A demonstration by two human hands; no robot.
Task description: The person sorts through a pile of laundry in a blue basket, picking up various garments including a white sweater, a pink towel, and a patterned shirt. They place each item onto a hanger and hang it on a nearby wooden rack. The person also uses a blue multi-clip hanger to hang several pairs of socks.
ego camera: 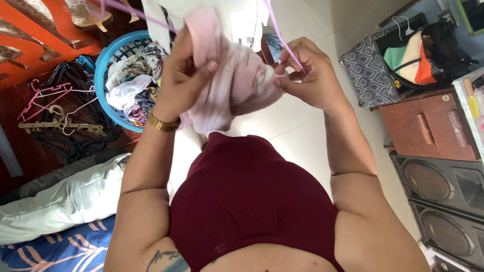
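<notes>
Both fists closed, her left hand bunches the pink garment while her right hand pinches its edge and a lilac hanger, blue laundry basket at nine o'clock, bare floor at four.

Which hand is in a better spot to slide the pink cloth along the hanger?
Probably the right hand. Its fingertips already pinch the pale pink garment right at the purple hanger. The left hand grips a bunched fold lower down, away from the hanger.
</notes>
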